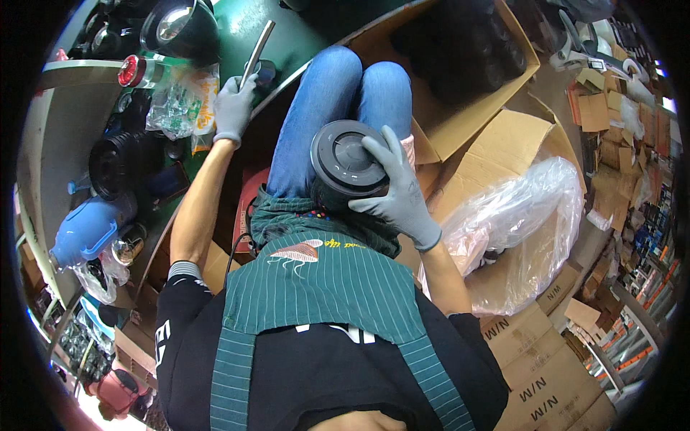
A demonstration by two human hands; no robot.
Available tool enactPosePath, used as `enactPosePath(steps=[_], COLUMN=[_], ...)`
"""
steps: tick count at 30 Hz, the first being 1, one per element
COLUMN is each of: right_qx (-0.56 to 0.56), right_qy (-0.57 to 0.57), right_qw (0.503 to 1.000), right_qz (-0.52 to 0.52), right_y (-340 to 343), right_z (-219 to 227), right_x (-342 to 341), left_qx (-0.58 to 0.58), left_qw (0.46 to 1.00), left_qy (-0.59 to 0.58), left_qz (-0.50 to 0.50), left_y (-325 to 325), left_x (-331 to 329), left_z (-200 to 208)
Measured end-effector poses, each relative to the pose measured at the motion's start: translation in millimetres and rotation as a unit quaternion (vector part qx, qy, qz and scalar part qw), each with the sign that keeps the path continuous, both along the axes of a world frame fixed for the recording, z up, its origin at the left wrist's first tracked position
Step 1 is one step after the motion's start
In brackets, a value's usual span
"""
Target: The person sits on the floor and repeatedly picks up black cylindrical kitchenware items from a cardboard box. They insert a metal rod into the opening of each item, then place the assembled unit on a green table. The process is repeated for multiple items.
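My left hand, in a grey glove, is closed around a slim metal rod that points up and away over the green bench; its lower end is hidden in the fist. On my lap rests a black round cylinder-shaped part with a ringed flat top. My right hand, gloved the same, grips its right side, with the fingers over the rim of the top. The underside of the part is hidden against my apron.
Ahead on the right stands an open cardboard box with dark parts. A carton lined with clear plastic sits at my right. On the left are a blue bottle, a red-capped bottle and black round parts beside the green bench.
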State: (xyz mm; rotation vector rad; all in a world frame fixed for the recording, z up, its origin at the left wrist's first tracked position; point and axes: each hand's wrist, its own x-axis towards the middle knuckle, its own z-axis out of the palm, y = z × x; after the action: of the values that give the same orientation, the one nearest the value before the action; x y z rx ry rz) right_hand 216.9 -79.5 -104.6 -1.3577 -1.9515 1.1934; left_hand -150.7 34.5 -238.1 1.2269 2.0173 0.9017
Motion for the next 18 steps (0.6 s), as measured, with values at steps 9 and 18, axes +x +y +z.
enactPosePath(steps=[9, 18], right_qx=[0.027, -0.367], right_qy=[0.160, 0.553], right_qw=[0.973, 0.741], right_qz=[-0.162, -0.099], right_y=[15, 119], right_z=[50, 49], right_x=[4, -87], left_qx=[0.125, 0.414], left_qw=[0.956, 0.893], left_qy=[0.214, -0.115], left_qz=[-0.157, -0.136], left_y=[-31, -87], left_x=[-7, 13], left_z=[43, 118])
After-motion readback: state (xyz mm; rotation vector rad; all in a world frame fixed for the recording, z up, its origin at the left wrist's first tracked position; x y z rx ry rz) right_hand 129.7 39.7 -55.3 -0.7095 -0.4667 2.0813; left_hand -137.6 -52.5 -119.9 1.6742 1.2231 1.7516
